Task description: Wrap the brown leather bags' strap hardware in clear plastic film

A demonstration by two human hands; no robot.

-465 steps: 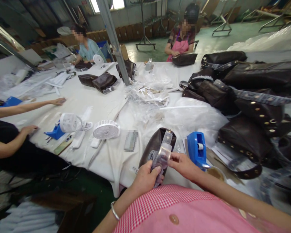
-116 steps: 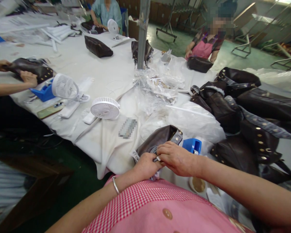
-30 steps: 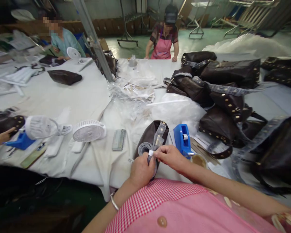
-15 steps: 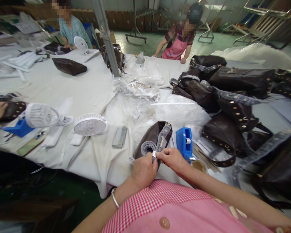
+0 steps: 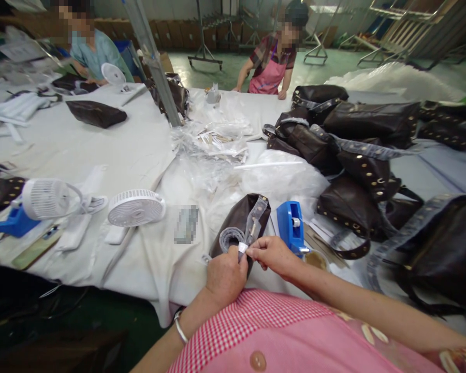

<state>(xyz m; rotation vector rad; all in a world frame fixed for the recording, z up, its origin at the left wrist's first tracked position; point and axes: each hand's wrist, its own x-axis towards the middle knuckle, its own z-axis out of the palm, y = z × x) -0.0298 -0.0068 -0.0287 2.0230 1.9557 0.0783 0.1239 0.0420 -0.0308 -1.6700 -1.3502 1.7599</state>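
A dark brown leather handbag [image 5: 238, 213] lies on the table in front of me. Its strap [image 5: 258, 213] is covered in clear plastic, and part of the covered length is rolled into a coil [image 5: 230, 236]. My left hand [image 5: 227, 274] is closed around the strap near the coil. A small white strip [image 5: 242, 247] wraps the strap just above its thumb. With thumb and forefinger pressed together, my right hand [image 5: 274, 255] pinches the edge of this white strip. A blue tape dispenser [image 5: 289, 227] stands just right of the bag.
More brown bags [image 5: 353, 207] are heaped on the right. Clear plastic bags [image 5: 279, 176] lie beyond my bag. To the left are a white fan [image 5: 135, 207], another fan [image 5: 46, 199] and a phone [image 5: 37, 249]. A co-worker [image 5: 270, 65] stands across the table.
The view has shifted, so most things sit a little further left. My right fingers have moved slightly along the white strip, which now lies flatter around the strap.
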